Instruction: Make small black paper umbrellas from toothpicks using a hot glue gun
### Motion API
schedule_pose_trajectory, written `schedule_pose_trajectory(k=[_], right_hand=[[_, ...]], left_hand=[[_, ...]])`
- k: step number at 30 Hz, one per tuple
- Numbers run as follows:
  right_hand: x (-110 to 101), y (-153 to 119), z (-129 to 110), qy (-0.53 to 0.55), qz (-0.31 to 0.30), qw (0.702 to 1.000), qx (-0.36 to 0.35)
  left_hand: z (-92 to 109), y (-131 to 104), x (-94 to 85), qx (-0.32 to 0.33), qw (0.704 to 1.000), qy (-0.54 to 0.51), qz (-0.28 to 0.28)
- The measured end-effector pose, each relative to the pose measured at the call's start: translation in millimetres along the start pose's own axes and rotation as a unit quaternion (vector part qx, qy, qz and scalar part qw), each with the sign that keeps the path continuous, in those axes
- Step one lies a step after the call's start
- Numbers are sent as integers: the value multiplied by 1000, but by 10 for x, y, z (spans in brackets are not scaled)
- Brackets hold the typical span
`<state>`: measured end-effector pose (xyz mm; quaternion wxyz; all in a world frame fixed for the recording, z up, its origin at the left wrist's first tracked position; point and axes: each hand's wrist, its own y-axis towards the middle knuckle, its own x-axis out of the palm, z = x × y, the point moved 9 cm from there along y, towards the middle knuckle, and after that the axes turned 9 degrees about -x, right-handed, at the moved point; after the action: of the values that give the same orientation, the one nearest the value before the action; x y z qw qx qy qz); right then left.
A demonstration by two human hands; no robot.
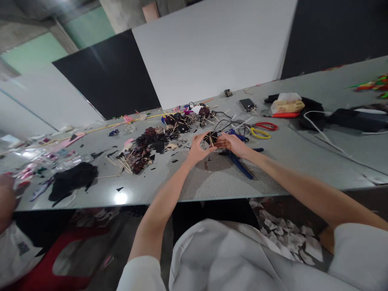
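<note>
Between my two hands, just above the table, is a small black bundle [210, 138] with pale wooden sticks fanning out from it. My left hand [198, 149] pinches it from the left, thumb and fingers curved around its edge. On the other side, the fingers of my right hand [232, 144] are bent together against the bundle; their tips are partly hidden. Dark blue-handled pliers [241, 165] lie under and beside my right hand. A blue-handled tool [238, 134] is just behind it, near yellow-handled scissors [260, 133] and a red-handled pair [268, 126].
Left of my hands lie dark scraps [157, 145], loose wooden sticks [123, 163] and similar stick bundles [176, 123]. Black cloth [71, 182] sits farther left. A phone [246, 105], wrapped package [287, 104] and white cable [321, 135] are right. Another person's arm [6, 198] shows at left.
</note>
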<state>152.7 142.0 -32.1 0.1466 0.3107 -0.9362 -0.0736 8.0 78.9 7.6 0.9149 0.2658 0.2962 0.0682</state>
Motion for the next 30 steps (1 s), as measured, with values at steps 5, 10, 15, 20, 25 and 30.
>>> schedule_pose_trajectory(k=[5,10,15,20,25,30], right_hand=[[-33,12,25,-10,5,1000,-3],[-84,48,80,-24,9,1000,-12],[-130,67,113,-31,19,999,-21],[-91,50,87,-40,-1,999,-26],[-75,54,101,-49,-16,998,-21],[-163,93,96,-55,25,998,-34]], left_hand=[[-10,3,3,-14,1000,-9,-2],[-7,-6,-12,-21,1000,-18,4],[-3,-5,-6,-19,1000,-14,4],[25,-13,3,0,1000,-8,2],[-3,-10,25,-4,1000,2,-6],[69,-27,61,28,998,50,-26]])
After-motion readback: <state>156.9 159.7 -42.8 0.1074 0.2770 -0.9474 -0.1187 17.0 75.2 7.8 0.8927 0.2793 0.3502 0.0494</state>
